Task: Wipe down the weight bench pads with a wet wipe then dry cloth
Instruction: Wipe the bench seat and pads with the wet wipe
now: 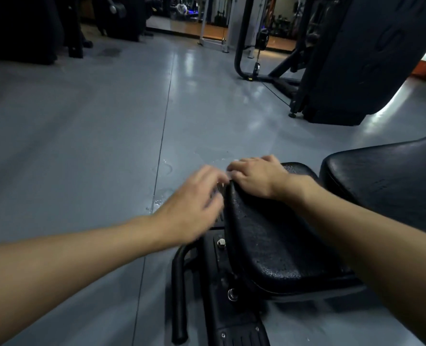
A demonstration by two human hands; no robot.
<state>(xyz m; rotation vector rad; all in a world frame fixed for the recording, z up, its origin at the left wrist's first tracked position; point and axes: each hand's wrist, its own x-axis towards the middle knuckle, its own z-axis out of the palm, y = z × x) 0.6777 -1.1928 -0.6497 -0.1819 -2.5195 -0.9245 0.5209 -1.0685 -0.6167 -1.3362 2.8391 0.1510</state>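
The black seat pad (pixel 269 240) of the weight bench fills the lower middle, its surface beaded with droplets. My right hand (pixel 254 177) lies palm down on the pad's far end, fingers curled over its left edge. A small pale scrap, seemingly the wet wipe (pixel 228 174), peeks out under those fingertips. My left hand (pixel 194 203) is motion-blurred just left of the pad's edge, fingers apart and holding nothing, its fingertips close to the right hand's. The black back pad (pixel 386 183) rises at the right. No dry cloth is in view.
The bench's black frame (pixel 221 283) with bolts and a tubular handle (pixel 178 295) runs below the pad. Wet patches (pixel 162 193) lie on the grey floor to the left. A dark cable machine (pixel 331 71) stands at the back right, and other machines stand at the back left.
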